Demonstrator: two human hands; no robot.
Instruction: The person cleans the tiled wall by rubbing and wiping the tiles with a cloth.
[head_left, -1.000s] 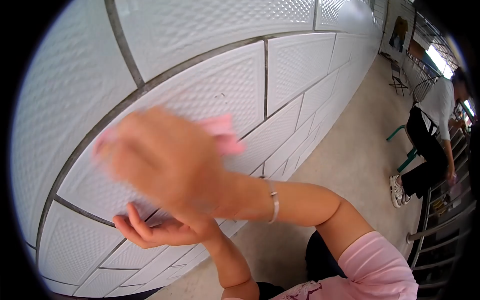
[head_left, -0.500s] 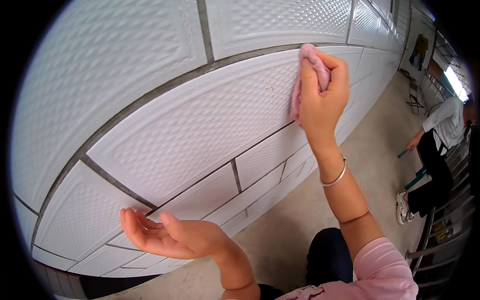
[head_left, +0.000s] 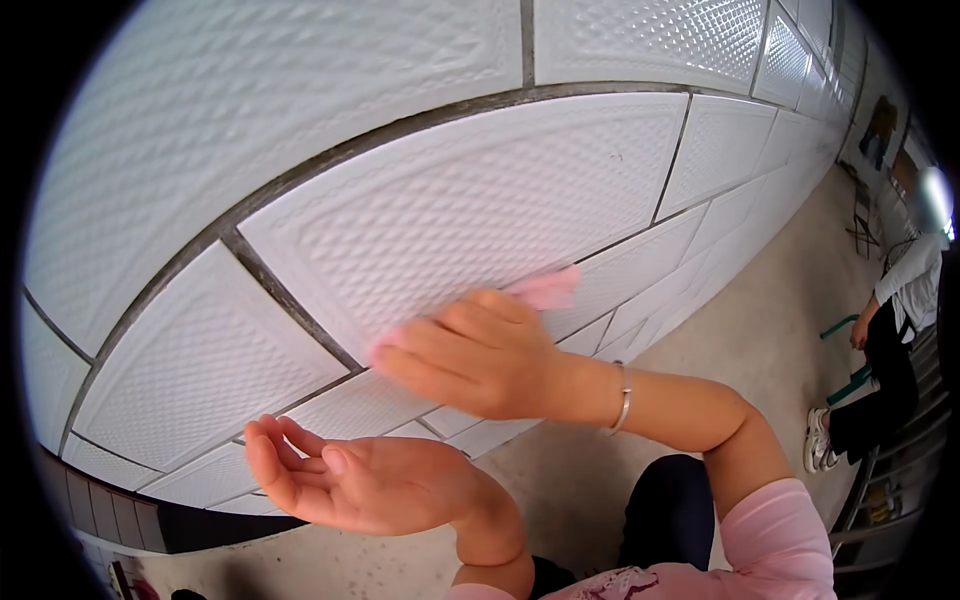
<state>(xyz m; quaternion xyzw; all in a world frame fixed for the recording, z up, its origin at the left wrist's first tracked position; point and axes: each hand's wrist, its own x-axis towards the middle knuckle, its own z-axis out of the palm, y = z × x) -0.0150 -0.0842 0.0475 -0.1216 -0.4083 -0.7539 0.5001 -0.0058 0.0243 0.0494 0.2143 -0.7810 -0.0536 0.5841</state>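
My right hand (head_left: 480,355) is closed over a pink cloth (head_left: 548,289) and presses it against the lower edge of a white textured wall tile (head_left: 480,190). Part of the cloth sticks out beyond the hand; the rest is hidden under the fingers, and the hand is slightly blurred. Below and to the left, my left hand (head_left: 370,485) is palm up with its fingers loosely curled and apart, holding nothing. It is close to the lower tiles (head_left: 200,370); whether it touches them I cannot tell.
Dark grout lines (head_left: 300,310) separate the tiles, and the wall runs back to the right. A concrete floor (head_left: 760,290) lies beside it. At the right a person (head_left: 905,300) sits on a green-legged seat (head_left: 848,385), near a metal railing (head_left: 890,480).
My right hand has swept the cloth from the tile's upper right down and left to its lower edge. The view has shifted left. My left hand stays much the same.
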